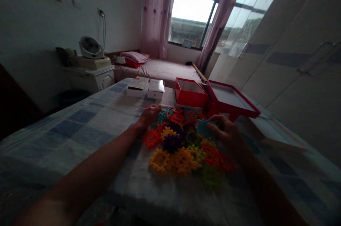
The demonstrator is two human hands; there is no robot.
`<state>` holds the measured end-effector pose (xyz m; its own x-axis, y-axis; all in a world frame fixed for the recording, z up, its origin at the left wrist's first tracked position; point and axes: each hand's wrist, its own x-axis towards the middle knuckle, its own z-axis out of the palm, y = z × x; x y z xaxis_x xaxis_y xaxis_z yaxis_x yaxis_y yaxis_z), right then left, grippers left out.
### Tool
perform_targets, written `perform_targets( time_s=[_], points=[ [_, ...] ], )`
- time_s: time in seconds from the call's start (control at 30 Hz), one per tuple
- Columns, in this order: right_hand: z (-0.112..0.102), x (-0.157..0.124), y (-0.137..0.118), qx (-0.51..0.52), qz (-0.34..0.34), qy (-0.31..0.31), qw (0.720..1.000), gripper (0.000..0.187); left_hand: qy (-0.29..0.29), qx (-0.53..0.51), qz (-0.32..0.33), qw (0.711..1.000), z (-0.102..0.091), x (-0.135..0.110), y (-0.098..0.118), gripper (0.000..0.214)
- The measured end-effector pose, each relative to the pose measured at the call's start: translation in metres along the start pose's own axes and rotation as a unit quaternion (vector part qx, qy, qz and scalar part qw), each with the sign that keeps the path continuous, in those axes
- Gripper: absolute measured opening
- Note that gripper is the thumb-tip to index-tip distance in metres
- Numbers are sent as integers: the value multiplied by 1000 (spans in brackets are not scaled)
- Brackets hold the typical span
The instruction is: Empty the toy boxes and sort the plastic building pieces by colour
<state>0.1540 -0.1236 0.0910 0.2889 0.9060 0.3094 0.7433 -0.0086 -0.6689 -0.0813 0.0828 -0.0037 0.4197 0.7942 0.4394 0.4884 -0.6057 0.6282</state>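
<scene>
A heap of colourful plastic interlocking tiles [183, 144] in orange, yellow, purple, teal and green lies on the checked bedcover [87, 126] in front of me. My left hand [149, 115] rests at the heap's far left edge, fingers curled onto a teal piece [163, 115]. On the right side of the heap my right hand [225, 130] lies with bent fingers touching a teal tile [204, 126]. Whether either hand actually grips a tile is unclear in the dim light.
An open red box [189, 95] and its red lid [231, 102] stand just beyond the heap. Two white boxes [146, 88] lie further back left. A flat white box [277, 132] is at the right. Wardrobe doors [293, 59] close the right side; a nightstand with fan [90, 63] stands at left.
</scene>
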Motion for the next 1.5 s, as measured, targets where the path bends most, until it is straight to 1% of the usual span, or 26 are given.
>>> perform_targets(
  time_s=[0.07, 0.1, 0.17, 0.2, 0.23, 0.3, 0.33, 0.4, 0.43, 0.47, 0.53, 0.6, 0.67, 0.77, 0.87, 0.93, 1.0, 1.07, 1.1, 1.17, 1.23, 1.27, 1.3, 1.37, 1.43, 1.5],
  points=[
    [-33, 6, 43, -55, 63, 69, 994, 37, 1, -4, 2, 1000, 0, 0, -2, 62],
    [-47, 7, 64, -75, 96, 89, 989, 39, 1, -7, 2, 1000, 0, 0, -2, 61],
    [-67, 7, 101, -108, 159, 96, 977, 42, 3, -19, -6, 1000, 0, 0, -1, 60],
    [-74, 5, 116, -123, 182, 86, 972, 42, 6, -25, -12, 1000, -1, 0, 0, 60],
    [-79, 4, 126, -144, 193, 74, 968, 42, 9, -31, -18, 999, -1, -1, 2, 60],
    [-81, 2, 136, -213, 181, 71, 957, 42, 15, -44, -30, 998, -2, -2, 6, 59],
    [-79, 2, 135, -256, 161, 82, 950, 43, 18, -50, -33, 998, -3, -2, 8, 58],
    [-70, 4, 123, -322, 105, 118, 933, 42, 20, -67, -40, 997, -3, -3, 11, 57],
    [-62, 7, 113, -330, 74, 132, 932, 40, 22, -79, -43, 996, -3, -4, 12, 57],
    [-52, 10, 100, -317, 43, 132, 938, 38, 24, -90, -47, 995, -3, -4, 13, 56],
    [-27, 18, 72, -245, -8, 98, 965, 32, 28, -106, -54, 992, -3, -4, 13, 57],
    [2, 27, 42, -154, -30, 28, 987, 30, 36, -143, -73, 986, -3, -3, 13, 58],
    [32, 37, 16, -104, -44, -29, 993, 29, 39, -218, -106, 969, -3, -3, 15, 53],
    [71, 52, -12, -117, -90, -64, 987, 28, 31, -315, -138, 939, -5, -4, 20, 43],
    [99, 65, -28, -163, -120, -58, 978, 32, 21, -336, -135, 932, -6, -5, 25, 37],
    [112, 72, -31, -179, -118, -55, 975, 36, 12, -347, -136, 928, -6, -5, 28, 36],
    [118, 76, -31, -157, -99, -67, 980, 37, 3, -351, -138, 926, -6, -4, 29, 36],
    [120, 80, -28, -100, -66, -74, 990, 37, 2, -348, -140, 927, -5, -4, 29, 34],
    [118, 81, -27, -67, -49, -66, 994, 38, 3, -344, -139, 929, -4, -4, 28, 34],
    [111, 83, -25, -10, -25, -23, 999, 40, 3, -334, -136, 933, -3, -4, 27, 33],
    [100, 84, -26, 30, -18, 13, 999, 39, 0, -325, -130, 937, -2, -4, 25, 33],
    [95, 84, -27, 42, -24, 11, 999, 37, -2, -323, -128, 938, -2, -4, 25, 34],
    [91, 84, -29, 47, -35, -6, 998, 33, -4, -321, -125, 939, -2, -4, 25, 35],
    [89, 82, -33, 33, -74, -71, 994, 27, -9, -319, -118, 940, -2, -4, 25, 37],
    [94, 79, -37, 1, -124, -126, 984, 22, -9, -318, -105, 942, -4, -5, 27, 39],
    [106, 77, -39, -28, -172, -146, 974, 18, -4, -320, -93, 943, -6, -5, 30, 40]
  ],
)
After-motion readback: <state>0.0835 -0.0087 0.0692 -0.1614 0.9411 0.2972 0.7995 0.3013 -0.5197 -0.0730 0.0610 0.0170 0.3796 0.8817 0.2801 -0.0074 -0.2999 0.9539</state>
